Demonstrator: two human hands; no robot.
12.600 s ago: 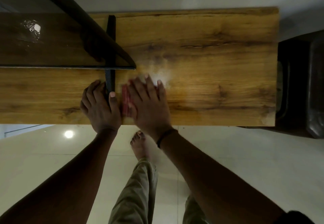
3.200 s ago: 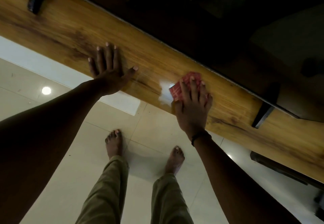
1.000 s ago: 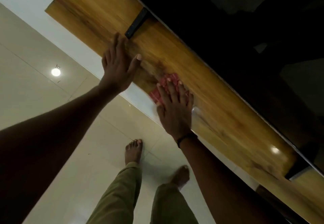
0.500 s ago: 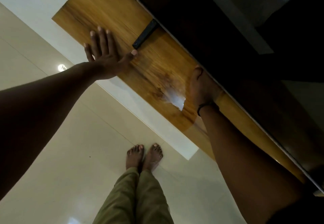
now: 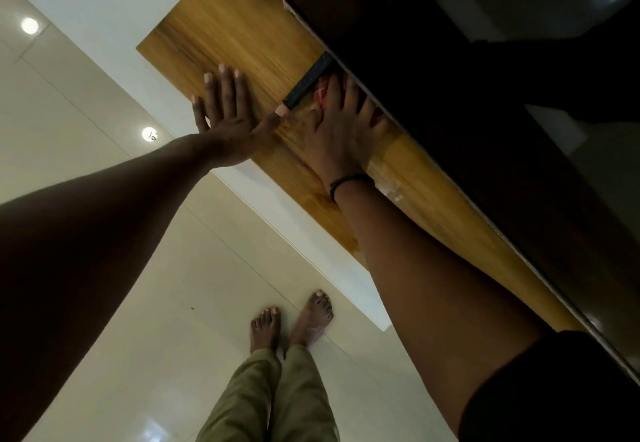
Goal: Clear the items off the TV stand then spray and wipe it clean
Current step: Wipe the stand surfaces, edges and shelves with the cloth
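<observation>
At the far left we are looking down on a pale tiled floor (image 5: 86,102) that is reflecting two ceiling lights. Next we are seeing the left hand (image 5: 225,119) lying flat on the wooden TV stand (image 5: 221,26), fingers straight and slightly spread, thumb reaching toward three o'clock. It is gripping nothing. The thumb tip is sitting just beside the black TV foot (image 5: 308,85), which is slanting across the wood. At six o'clock, two bare feet (image 5: 266,327) are standing close together on the tiles.

Just past the foot, the red cloth (image 5: 320,93) is lying on the stand, pinned under the right hand (image 5: 341,130). Only a small red patch is showing, at about eleven o'clock from the knuckles, between the foot and the index finger. The fingers (image 5: 346,95) are stretching out flat and fanned over the cloth, pressing down rather than curling round it. Their tips seem to be slipping into the shadow under the dark TV (image 5: 485,112), so we cannot be sure how they end. A dark wristband (image 5: 349,181) is circling the right wrist.
</observation>
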